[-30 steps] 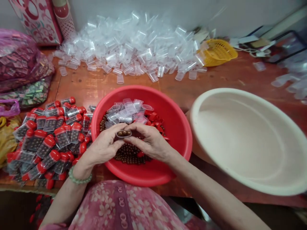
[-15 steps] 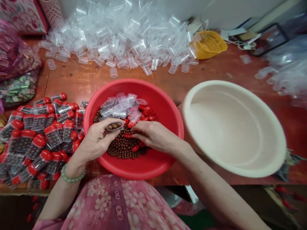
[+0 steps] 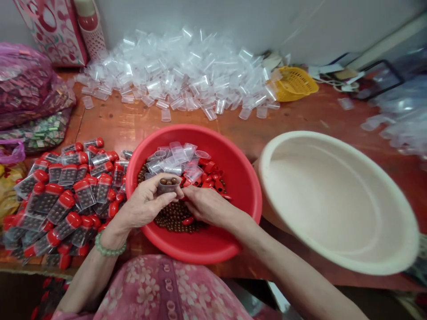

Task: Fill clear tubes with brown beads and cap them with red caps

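My left hand [image 3: 145,204] holds a clear plastic container [image 3: 167,186] with brown balls showing at its open mouth, above the red basin [image 3: 245,191]. Close beside it, my right hand [image 3: 208,205] is pinched; a bit of red shows at its fingertips, mostly hidden. Inside the basin lie loose brown balls [image 3: 176,218], red caps [image 3: 213,173] and empty clear containers [image 3: 173,158]. A pile of filled, red-capped containers [image 3: 68,195] covers the table left of the basin.
A large cream basin [image 3: 327,200] stands tilted at the right. Clear containers [image 3: 200,80] are heaped along the wall beside a yellow basket [image 3: 295,84]. Purple bags [image 3: 26,89] of small packets lie at the far left. More clear containers [image 3: 407,115] lie far right.
The view has shifted, so the table items appear lower. My right hand has come up against the container in my left hand, whose mouth now faces more upward.
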Motion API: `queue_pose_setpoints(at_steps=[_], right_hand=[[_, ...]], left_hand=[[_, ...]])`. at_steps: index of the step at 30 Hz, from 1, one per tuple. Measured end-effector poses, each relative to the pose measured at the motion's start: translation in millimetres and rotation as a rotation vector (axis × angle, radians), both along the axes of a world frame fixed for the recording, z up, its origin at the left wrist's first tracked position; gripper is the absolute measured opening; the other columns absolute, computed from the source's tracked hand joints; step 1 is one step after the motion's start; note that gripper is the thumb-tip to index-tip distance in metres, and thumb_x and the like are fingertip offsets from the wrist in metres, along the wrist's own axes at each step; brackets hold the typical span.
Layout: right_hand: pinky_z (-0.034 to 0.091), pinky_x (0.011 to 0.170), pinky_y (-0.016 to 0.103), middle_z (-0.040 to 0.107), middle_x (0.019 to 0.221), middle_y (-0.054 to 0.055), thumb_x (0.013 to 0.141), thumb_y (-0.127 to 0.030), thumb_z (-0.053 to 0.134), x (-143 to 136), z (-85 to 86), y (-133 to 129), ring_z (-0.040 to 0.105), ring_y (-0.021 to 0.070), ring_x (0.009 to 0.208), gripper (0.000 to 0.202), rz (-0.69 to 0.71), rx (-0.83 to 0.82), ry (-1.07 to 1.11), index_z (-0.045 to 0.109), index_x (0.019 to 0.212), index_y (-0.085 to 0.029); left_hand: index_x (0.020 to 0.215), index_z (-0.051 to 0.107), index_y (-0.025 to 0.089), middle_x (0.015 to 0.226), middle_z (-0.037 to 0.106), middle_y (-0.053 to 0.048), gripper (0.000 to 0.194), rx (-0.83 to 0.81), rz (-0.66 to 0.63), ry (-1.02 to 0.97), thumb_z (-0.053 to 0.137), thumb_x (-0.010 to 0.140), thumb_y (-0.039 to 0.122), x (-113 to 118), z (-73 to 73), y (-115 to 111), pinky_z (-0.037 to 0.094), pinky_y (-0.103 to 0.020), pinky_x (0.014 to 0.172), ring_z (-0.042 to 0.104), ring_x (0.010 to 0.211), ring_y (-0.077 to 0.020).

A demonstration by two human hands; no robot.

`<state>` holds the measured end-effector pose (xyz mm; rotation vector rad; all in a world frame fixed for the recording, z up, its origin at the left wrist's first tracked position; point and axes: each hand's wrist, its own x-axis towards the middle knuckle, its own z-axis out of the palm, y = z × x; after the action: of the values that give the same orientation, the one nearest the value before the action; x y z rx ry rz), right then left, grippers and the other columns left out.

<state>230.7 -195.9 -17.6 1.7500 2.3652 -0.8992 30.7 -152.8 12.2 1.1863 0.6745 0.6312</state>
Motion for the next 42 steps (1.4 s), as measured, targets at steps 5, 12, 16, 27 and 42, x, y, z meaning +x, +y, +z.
queue_pose_setpoints(at_steps=[5, 12, 16, 27, 42], right_hand=[[0.044, 0.058, 0.024, 0.059, 0.071, -0.003, 0.084, -0.034, 0.059, 0.3, 17.7, 5.8, 0.054, 0.0114, 0.058, 0.016, -0.581, 0.062, 0.847, 0.057, 0.092, -0.020], [0.042, 0.047, 0.023, 0.053, 0.058, -0.006, 0.081, -0.040, 0.060, -34.3, 25.9, 9.3, 0.050, 0.0106, 0.045, 0.022, -0.881, 0.090, 1.210, 0.054, 0.092, -0.022], [0.053, 0.069, 0.030, 0.066, 0.082, 0.002, 0.090, -0.035, 0.052, -39.6, 25.1, 1.4, 0.062, 0.0163, 0.071, 0.015, -0.745, 0.395, 0.825, 0.057, 0.098, -0.023], [0.051, 0.099, 0.037, 0.058, 0.126, 0.016, 0.098, -0.022, 0.039, -24.5, 36.7, -10.2, 0.058, 0.0207, 0.118, 0.043, -0.084, 0.495, 0.458, 0.042, 0.140, -0.015], [0.054, 0.070, 0.030, 0.072, 0.087, 0.003, 0.085, -0.026, 0.067, -20.3, 52.3, 27.7, 0.067, 0.0155, 0.077, 0.013, -0.276, 0.385, 0.833, 0.069, 0.096, -0.022]], left_hand=[[0.103, 0.056, 0.015, 0.083, 0.059, 0.001, 0.034, -0.095, 0.057, -0.025, 0.070, 0.074, 0.021, -1.2, 0.7, -3.7, 0.046, -0.027, 0.079, 0.057, 0.077, -0.0098], [0.101, 0.058, 0.015, 0.086, 0.064, 0.000, 0.048, -0.260, 0.143, -0.047, 0.083, 0.060, 0.022, 4.6, 1.6, -9.0, 0.047, -0.026, 0.076, 0.060, 0.076, -0.0110], [0.094, 0.058, 0.014, 0.073, 0.060, 0.003, 0.046, -0.281, 0.205, -0.078, 0.084, 0.060, 0.031, 9.1, -1.6, -11.4, 0.047, -0.024, 0.061, 0.056, 0.059, -0.0088], [0.097, 0.060, 0.011, 0.077, 0.063, 0.000, 0.047, -0.275, 0.169, -0.132, 0.082, 0.067, 0.038, 7.8, -3.2, -8.3, 0.049, -0.020, 0.060, 0.058, 0.061, -0.0066], [0.082, 0.060, 0.010, 0.069, 0.062, -0.003, 0.046, -0.416, -0.084, -0.172, 0.084, 0.063, 0.044, -3.5, -7.9, -5.7, 0.049, -0.020, 0.053, 0.061, 0.058, -0.0098]])
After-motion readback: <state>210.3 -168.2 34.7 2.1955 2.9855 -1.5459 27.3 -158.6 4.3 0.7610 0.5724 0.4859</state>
